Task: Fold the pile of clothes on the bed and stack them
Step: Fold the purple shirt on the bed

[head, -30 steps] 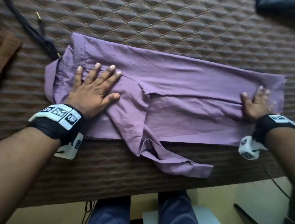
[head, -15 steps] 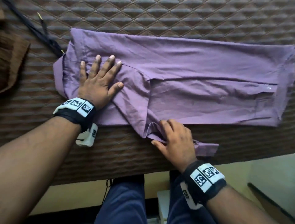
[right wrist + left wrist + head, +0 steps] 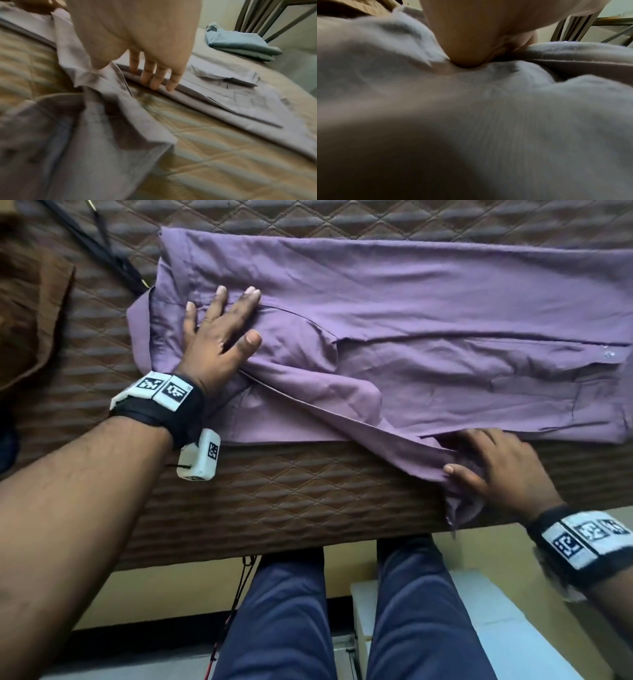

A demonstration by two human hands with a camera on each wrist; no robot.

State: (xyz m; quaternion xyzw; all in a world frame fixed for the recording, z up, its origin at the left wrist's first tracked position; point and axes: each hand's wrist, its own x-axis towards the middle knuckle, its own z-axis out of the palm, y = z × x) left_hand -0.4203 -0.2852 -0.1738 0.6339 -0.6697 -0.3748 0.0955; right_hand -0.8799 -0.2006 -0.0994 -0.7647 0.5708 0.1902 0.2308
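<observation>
The brown quilted bed [image 3: 308, 501] fills most of the head view, its near edge running left to right above the person's blue trouser legs [image 3: 284, 611]. On it lies the purple shirt [image 3: 411, 313], folded lengthwise into a long band that stretches from left of centre to the right edge of the view, collar end at the left. One purple sleeve [image 3: 394, 446] trails off the band toward the near right and hangs over the bed's near edge. A brown garment [image 3: 30, 313] lies at the far left of the bed, and folded blue-grey clothes [image 3: 240, 44] rest on the bed well apart from the shirt, seen in the right wrist view. A black cord [image 3: 99, 244] runs along the far left, just beside the shirt's collar end. The left hand [image 3: 219, 337] lies flat, fingers spread and straight, pressing the shirt's left end onto the bed. The right hand [image 3: 503, 470] rests at the near right, its grip closed on the sleeve: thumb under the cloth edge, fingers [image 3: 154, 81] curled down at the shirt's near folded edge.
</observation>
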